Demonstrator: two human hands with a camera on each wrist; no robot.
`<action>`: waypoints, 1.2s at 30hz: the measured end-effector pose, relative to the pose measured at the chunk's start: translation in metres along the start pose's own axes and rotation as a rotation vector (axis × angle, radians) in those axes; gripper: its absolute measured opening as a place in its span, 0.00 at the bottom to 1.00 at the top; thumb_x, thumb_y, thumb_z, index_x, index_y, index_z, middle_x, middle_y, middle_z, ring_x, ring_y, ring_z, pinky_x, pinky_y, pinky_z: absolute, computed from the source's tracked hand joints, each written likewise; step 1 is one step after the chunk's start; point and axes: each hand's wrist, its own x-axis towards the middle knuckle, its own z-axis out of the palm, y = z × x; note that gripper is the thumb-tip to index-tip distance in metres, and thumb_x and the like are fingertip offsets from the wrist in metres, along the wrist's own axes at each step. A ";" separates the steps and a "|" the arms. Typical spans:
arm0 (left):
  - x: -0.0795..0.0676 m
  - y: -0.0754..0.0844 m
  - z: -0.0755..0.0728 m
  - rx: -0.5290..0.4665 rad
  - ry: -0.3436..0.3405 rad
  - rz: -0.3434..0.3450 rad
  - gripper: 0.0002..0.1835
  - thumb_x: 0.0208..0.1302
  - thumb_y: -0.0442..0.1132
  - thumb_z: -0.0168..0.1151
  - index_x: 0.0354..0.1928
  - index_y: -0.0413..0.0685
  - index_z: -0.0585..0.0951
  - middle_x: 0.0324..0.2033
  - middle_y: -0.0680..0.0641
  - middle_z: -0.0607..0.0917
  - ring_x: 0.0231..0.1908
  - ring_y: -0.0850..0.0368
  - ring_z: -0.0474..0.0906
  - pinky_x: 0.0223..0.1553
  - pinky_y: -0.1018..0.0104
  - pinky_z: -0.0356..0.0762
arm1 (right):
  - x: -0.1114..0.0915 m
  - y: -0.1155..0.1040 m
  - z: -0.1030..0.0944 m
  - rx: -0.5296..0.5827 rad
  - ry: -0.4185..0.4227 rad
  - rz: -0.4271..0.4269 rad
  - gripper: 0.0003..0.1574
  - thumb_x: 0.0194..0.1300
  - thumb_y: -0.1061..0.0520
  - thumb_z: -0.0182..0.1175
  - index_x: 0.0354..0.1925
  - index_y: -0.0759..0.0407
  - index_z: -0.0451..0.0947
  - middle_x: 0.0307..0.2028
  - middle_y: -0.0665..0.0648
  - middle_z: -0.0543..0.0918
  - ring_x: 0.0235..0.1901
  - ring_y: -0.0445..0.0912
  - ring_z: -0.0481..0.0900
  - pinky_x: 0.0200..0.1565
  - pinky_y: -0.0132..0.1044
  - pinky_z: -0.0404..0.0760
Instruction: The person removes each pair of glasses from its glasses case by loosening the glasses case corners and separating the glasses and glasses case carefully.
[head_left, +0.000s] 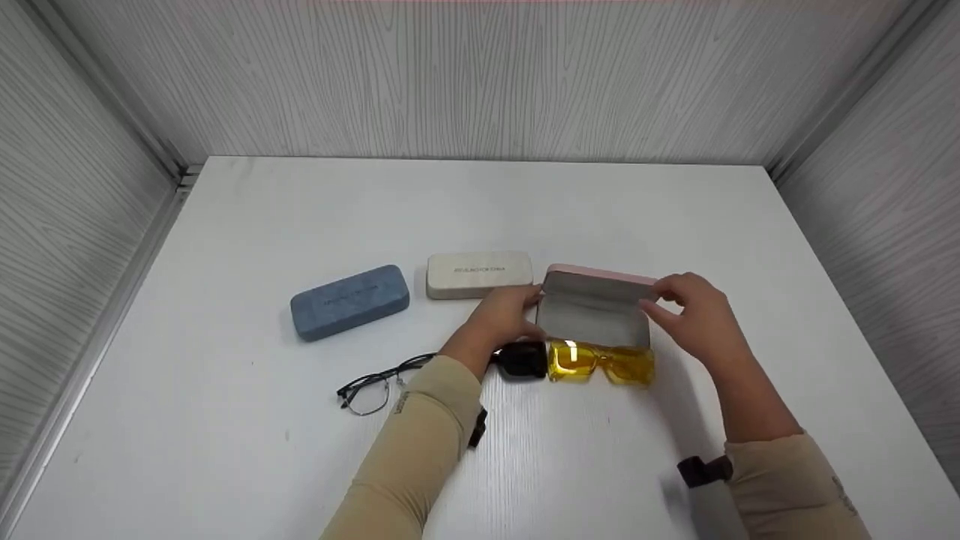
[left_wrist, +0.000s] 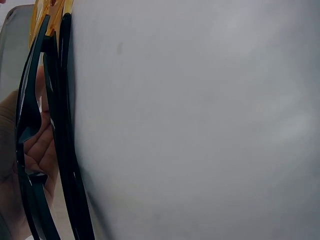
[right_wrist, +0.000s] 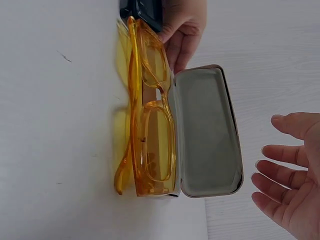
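Observation:
A pink glasses case (head_left: 592, 319) with a grey lining stands with its lid up, right of the middle of the table. At its left end, my left hand (head_left: 501, 319) holds it between thumb and fingers. My right hand (head_left: 694, 315) is by the lid's right corner; the right wrist view shows its fingers spread, apart from the lid (right_wrist: 207, 132). Yellow-framed glasses (head_left: 600, 364) lie directly before the case. Black sunglasses (head_left: 523, 360) sit left of them, partly hidden by the left arm. In the left wrist view, the black sunglasses (left_wrist: 60, 115) cover part of the left hand.
A closed white glasses case (head_left: 480, 274) lies behind the left hand, and a closed blue case (head_left: 350, 301) farther left. Thin-framed clear glasses (head_left: 367, 394) lie partly behind the left forearm. Wood-grain panels (head_left: 480, 82) border the white table (head_left: 187, 435) at the back and sides.

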 end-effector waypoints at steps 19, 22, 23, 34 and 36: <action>-0.001 0.003 -0.002 0.004 0.000 -0.021 0.42 0.45 0.46 0.73 0.65 0.54 0.66 0.56 0.55 0.76 0.57 0.60 0.68 0.60 0.69 0.63 | 0.030 0.027 -0.008 0.390 -0.045 0.324 0.37 0.63 0.33 0.47 0.55 0.60 0.68 0.52 0.62 0.70 0.54 0.56 0.69 0.58 0.50 0.68; -0.001 0.003 -0.002 0.011 0.003 -0.015 0.42 0.44 0.45 0.74 0.65 0.54 0.66 0.56 0.54 0.76 0.57 0.60 0.68 0.60 0.69 0.63 | 0.032 0.034 -0.004 0.467 -0.093 0.342 0.40 0.62 0.32 0.47 0.56 0.63 0.66 0.54 0.63 0.70 0.54 0.54 0.70 0.58 0.44 0.69; -0.001 0.003 -0.001 0.014 0.005 -0.011 0.42 0.44 0.45 0.73 0.65 0.53 0.66 0.56 0.54 0.76 0.57 0.60 0.68 0.60 0.69 0.63 | 0.033 0.036 -0.003 0.488 -0.111 0.345 0.42 0.62 0.32 0.47 0.56 0.64 0.65 0.54 0.63 0.70 0.54 0.53 0.70 0.57 0.41 0.70; -0.002 0.003 -0.002 0.018 -0.002 -0.025 0.41 0.46 0.46 0.73 0.65 0.54 0.66 0.55 0.55 0.76 0.56 0.61 0.68 0.59 0.68 0.64 | 0.038 0.055 0.014 0.650 -0.296 0.399 0.45 0.59 0.31 0.50 0.54 0.69 0.66 0.38 0.56 0.73 0.40 0.43 0.76 0.49 0.32 0.76; -0.002 0.003 -0.002 0.009 -0.004 -0.022 0.41 0.46 0.46 0.73 0.65 0.54 0.66 0.55 0.55 0.76 0.56 0.61 0.68 0.59 0.69 0.64 | 0.039 0.056 0.016 0.685 -0.319 0.406 0.45 0.60 0.32 0.50 0.54 0.70 0.65 0.37 0.56 0.73 0.40 0.43 0.77 0.50 0.33 0.76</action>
